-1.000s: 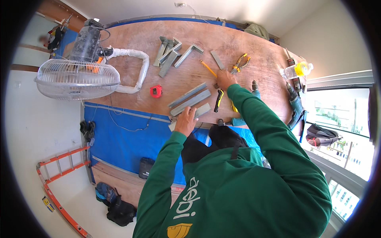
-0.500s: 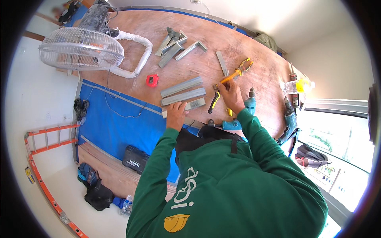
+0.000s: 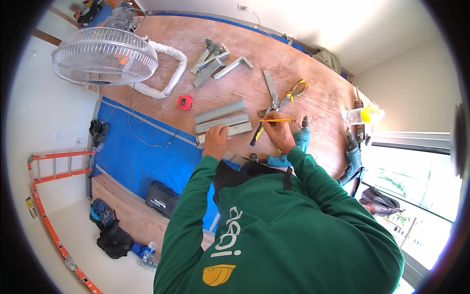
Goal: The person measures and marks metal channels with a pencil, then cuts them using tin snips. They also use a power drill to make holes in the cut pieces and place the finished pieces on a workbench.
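Note:
My left hand rests with curled fingers on the end of a pale metal channel, the nearest of several short lengths lying side by side. In my right hand is an orange pencil, held roughly crosswise above the table. Just under and beside that hand lies a yellow-and-black utility knife. Beyond it are a flat metal strip and yellow-handled pliers. A red tape measure sits to the left, and a teal drill stands out to the right of my right hand.
On the plywood table are a caged fan, metal brackets, more drills, a sealant tube and a bottle. An orange ladder, bags and a black case are below left.
My right hand has drawn back toward me and turned the pencil from a slanted to a crosswise position. My left hand has shifted slightly leftward in view, along with the whole scene.

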A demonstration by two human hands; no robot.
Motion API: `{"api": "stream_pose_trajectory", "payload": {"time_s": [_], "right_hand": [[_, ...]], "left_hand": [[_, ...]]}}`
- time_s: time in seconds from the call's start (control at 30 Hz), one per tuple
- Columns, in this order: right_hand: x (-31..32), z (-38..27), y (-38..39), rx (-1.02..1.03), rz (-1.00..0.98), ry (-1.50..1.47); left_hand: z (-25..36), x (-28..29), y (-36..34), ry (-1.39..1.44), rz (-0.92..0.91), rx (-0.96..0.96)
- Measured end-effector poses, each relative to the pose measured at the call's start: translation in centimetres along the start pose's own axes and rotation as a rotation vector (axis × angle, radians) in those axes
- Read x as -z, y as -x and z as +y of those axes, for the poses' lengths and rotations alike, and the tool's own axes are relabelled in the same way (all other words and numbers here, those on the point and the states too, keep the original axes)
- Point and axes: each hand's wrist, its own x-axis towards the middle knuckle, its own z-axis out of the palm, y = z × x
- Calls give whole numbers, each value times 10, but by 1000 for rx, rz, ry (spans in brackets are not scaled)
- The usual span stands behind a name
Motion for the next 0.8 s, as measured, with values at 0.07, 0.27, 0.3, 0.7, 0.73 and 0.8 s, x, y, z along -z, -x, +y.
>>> {"api": "stream_pose_trajectory", "payload": {"time_s": [0.07,0.27,0.3,0.7,0.73,0.8], "right_hand": [[-1,8,1,-20,-20,4],[-10,23,-2,-93,-117,-19],[-12,23,-3,-96,-121,-12],[-38,6,-8,45,-232,-22],[-42,6,-10,66,-241,-16],[-54,13,-17,126,-242,6]], "left_hand": [[3,-2,3,-4,-3,26],[3,1,-1,7,50,32],[0,2,0,18,54,25],[-2,4,-1,76,72,-7],[-1,5,-1,80,77,-8],[-1,7,-2,92,72,-5]]}}
